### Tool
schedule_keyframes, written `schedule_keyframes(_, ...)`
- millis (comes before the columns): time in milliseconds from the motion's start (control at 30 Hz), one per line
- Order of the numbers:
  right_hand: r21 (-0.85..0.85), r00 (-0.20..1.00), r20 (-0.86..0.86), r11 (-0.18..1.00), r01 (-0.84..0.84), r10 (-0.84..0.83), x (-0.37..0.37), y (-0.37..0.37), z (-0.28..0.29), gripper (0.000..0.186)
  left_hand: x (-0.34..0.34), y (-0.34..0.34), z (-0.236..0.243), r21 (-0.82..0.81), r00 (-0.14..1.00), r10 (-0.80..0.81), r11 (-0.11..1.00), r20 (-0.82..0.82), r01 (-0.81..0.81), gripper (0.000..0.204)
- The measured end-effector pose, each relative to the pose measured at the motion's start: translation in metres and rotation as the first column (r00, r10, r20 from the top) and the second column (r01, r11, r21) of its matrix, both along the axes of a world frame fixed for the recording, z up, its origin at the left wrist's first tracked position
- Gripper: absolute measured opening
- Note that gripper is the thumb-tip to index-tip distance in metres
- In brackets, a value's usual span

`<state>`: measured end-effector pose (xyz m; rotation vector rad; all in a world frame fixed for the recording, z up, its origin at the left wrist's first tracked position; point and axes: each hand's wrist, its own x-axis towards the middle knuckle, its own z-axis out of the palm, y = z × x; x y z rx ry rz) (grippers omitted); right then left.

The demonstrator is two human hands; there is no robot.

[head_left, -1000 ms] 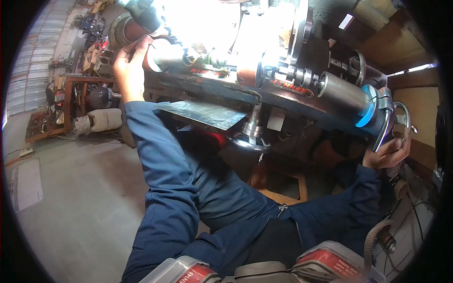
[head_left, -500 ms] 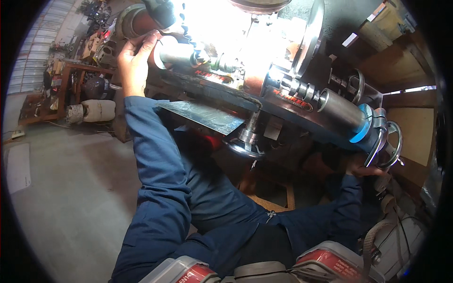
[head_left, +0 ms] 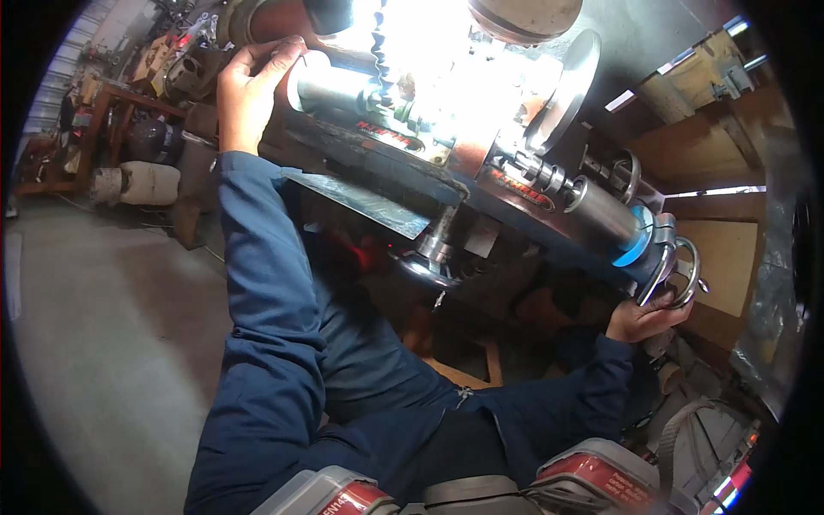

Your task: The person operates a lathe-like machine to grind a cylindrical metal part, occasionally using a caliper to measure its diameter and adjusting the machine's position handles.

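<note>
Bare concrete floor leftward; hands clamped on steel cylinder and handwheel.

Both arms wear long dark-blue fabric sleeves, creased along their length, ending in plain cuffs at the wrists. The bare left hand and bare right hand carry no gloves.

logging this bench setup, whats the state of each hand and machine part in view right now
left hand: raised, fingers wrapped on the end of the metal cylinder
right hand: gripping the lower rim of the chrome handwheel
blue collar: seated on the spindle beside the handwheel
round metal disc: mounted on edge, tilted
metal plate: lying flat below the machine body, untouched
work light: on, glaring
</note>
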<state>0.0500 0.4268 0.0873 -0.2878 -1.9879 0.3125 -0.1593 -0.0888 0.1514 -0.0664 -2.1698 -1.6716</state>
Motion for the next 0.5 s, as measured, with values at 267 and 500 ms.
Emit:
schedule_keyframes(267,-0.212,0.865,0.49,0.977,0.001,0.105,-0.015,0.006,0.084,0.034,0.002,-0.001,-0.001,-0.078,0.999,0.041,0.996,-0.023,-0.043,0.031)
schedule_keyframes(500,-0.179,0.812,0.579,0.983,0.043,0.07,-0.016,0.005,0.088,0.036,0.002,-0.001,-0.003,-0.028,0.999,0.028,0.999,-0.029,-0.029,0.035)
